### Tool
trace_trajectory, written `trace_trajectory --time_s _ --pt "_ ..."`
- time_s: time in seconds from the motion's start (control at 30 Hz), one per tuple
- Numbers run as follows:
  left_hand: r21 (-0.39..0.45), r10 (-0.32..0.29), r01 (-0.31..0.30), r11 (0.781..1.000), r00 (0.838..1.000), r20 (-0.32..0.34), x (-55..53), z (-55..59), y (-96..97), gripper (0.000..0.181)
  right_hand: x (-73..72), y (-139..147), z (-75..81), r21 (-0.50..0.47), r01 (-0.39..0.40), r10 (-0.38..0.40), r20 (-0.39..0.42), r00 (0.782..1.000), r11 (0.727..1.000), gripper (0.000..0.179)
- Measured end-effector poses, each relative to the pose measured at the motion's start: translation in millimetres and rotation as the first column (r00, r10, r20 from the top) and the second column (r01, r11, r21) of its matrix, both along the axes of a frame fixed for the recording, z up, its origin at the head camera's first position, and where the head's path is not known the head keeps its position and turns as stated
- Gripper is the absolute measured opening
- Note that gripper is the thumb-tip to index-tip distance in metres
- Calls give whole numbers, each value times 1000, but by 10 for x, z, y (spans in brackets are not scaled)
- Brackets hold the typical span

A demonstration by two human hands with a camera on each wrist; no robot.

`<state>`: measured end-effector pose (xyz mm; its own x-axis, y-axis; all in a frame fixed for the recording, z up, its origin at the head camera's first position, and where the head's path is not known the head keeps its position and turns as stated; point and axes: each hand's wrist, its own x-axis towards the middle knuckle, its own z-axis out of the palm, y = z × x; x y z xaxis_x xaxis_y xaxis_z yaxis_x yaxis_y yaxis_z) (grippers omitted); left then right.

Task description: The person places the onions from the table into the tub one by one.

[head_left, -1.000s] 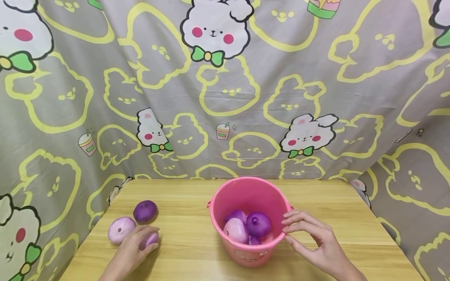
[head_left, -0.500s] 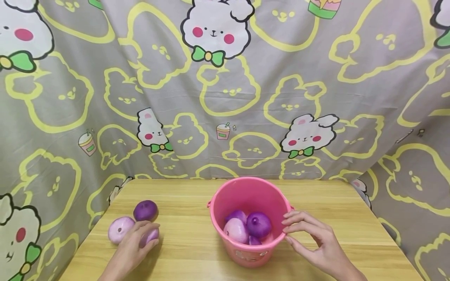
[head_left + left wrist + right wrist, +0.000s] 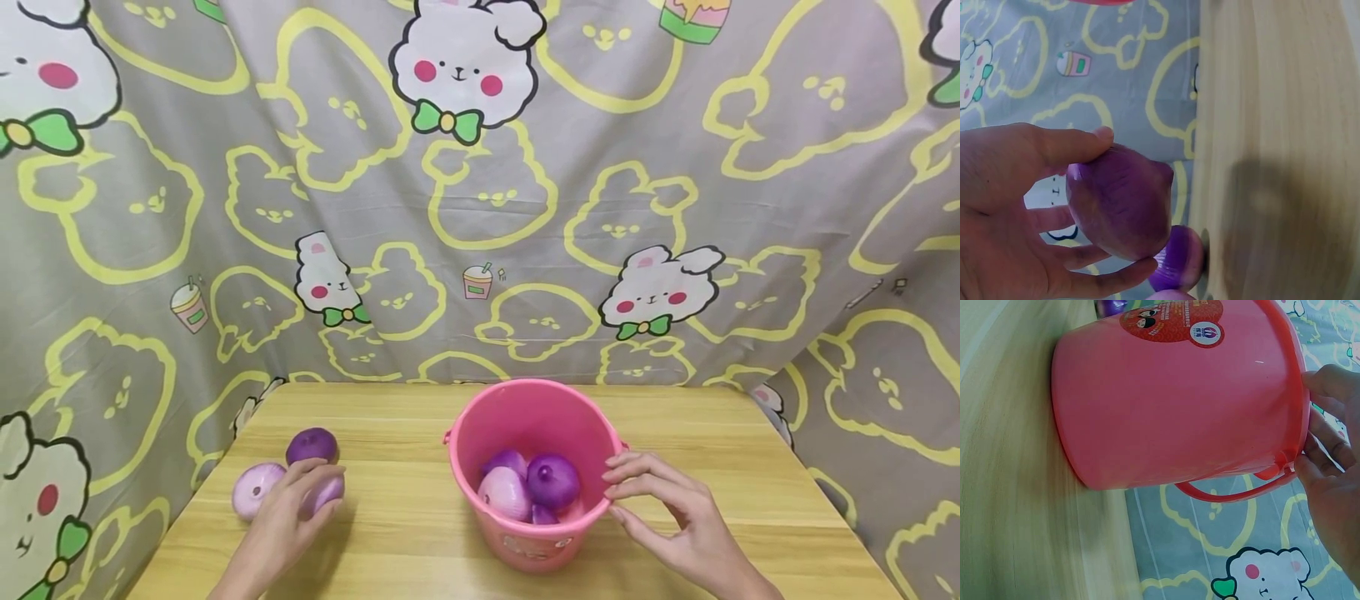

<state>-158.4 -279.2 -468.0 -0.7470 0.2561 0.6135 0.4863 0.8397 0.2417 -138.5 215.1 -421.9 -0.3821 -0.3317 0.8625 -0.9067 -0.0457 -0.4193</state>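
Observation:
My left hand [image 3: 281, 508] grips a purple onion [image 3: 1125, 203] between thumb and fingertips. In the left wrist view this onion shows above the tabletop, over its shadow. Two more onions lie close by: a dark purple onion [image 3: 311, 447] behind the hand and a pale pinkish onion [image 3: 257, 490] to its left. My right hand [image 3: 682, 508] holds the rim of a pink bucket [image 3: 525, 546] at its right side with the fingertips. Inside the upright bucket are several onions, among them a dark purple one [image 3: 553, 481] and a pale one [image 3: 504, 493].
The bucket stands on a light wood-grain table [image 3: 397, 533], with its pink handle [image 3: 1235, 495] hanging down on the right side. A grey curtain [image 3: 495, 208] with cartoon prints rises behind the table and along both sides.
My left hand has moved slightly up with the onion in its grip. The right hand stays at the bucket's rim, and the bucket keeps its place.

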Motion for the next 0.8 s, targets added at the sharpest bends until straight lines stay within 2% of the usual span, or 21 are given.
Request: trace_trajectory --time_s 0.2,0.5,0.8 --pt "26 -30 29 999 999 19 -8 51 37 45 0 4 -7 -3 -7 7 1 1000 1000 29" --pt "30 -73 74 997 997 -39 -54 130 110 46 -5 7 -9 -7 -12 12 -9 1000 1000 27" --pt "76 -115 119 990 992 -48 -88 236 185 45 -1 -4 -5 -11 -14 13 -15 1000 1000 26"
